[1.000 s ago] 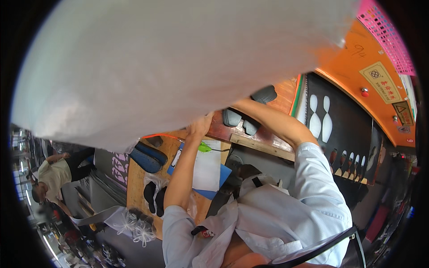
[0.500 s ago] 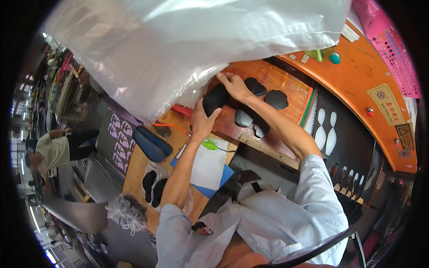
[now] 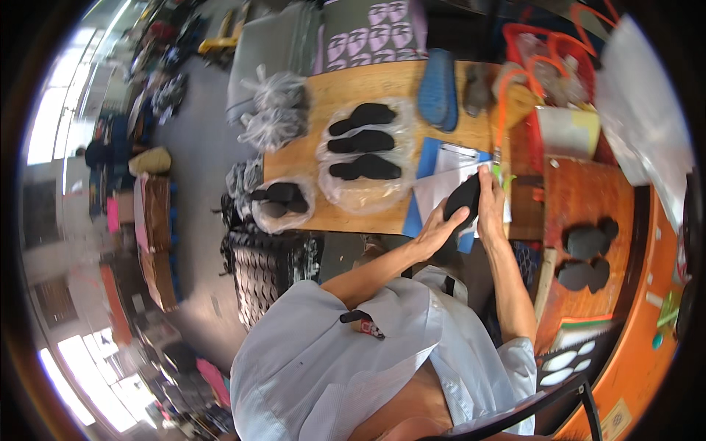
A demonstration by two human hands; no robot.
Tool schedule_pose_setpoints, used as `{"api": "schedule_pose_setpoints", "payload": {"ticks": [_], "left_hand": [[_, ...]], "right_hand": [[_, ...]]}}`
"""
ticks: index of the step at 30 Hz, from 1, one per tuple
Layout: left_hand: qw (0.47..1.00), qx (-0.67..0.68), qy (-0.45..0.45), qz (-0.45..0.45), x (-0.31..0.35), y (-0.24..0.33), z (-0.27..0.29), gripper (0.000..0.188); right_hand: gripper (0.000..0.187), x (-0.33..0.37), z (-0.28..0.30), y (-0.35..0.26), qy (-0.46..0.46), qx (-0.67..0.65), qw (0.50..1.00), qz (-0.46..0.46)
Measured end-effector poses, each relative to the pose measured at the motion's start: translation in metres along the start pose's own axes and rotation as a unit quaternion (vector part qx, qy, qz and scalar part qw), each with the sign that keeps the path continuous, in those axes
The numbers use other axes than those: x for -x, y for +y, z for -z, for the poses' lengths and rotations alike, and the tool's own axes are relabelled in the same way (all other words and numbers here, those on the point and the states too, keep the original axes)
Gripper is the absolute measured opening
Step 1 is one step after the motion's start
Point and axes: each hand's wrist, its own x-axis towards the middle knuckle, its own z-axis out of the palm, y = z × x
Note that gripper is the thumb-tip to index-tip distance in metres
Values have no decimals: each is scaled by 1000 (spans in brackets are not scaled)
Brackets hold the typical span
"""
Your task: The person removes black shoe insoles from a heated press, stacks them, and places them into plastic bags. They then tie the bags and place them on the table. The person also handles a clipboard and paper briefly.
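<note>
A stack of black insoles (image 3: 462, 200) is held between my two hands over the near edge of the wooden table. My left hand (image 3: 440, 229) grips its lower left side, thumb across the top. My right hand (image 3: 491, 204) wraps its right side with the fingers pointing away from me. Beneath and behind them lie a blue clipboard (image 3: 429, 158) and white paper (image 3: 435, 189). To the left, three groups of black insoles (image 3: 362, 141) rest in a row on a clear plastic bag (image 3: 353, 195). Another bag with black insoles (image 3: 283, 198) sits at the table's left corner.
Blue slipper-shaped pieces (image 3: 437, 92) stand at the table's back, near an orange hose (image 3: 501, 103) and a red basket (image 3: 533, 33). Knotted plastic bags (image 3: 272, 110) are at the back left. On the right, a reddish board (image 3: 570, 187) bears more dark insoles (image 3: 585, 273) beside an orange machine (image 3: 625, 367).
My hands have carried the black insole stack away from the reddish board, leftward to the table with the clipboard. My view has turned left, and the large plastic sheet is now at the far right.
</note>
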Motion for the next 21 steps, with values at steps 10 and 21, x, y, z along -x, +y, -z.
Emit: {"api": "schedule_pose_setpoints", "payload": {"ticks": [10, 21], "left_hand": [[895, 290, 331, -68, 139, -63, 185, 55], [743, 506, 408, -160, 198, -95, 345, 54]], "right_hand": [[78, 109, -176, 95, -355, 131, 921, -95], [77, 149, -329, 184, -475, 232, 848, -30]]}}
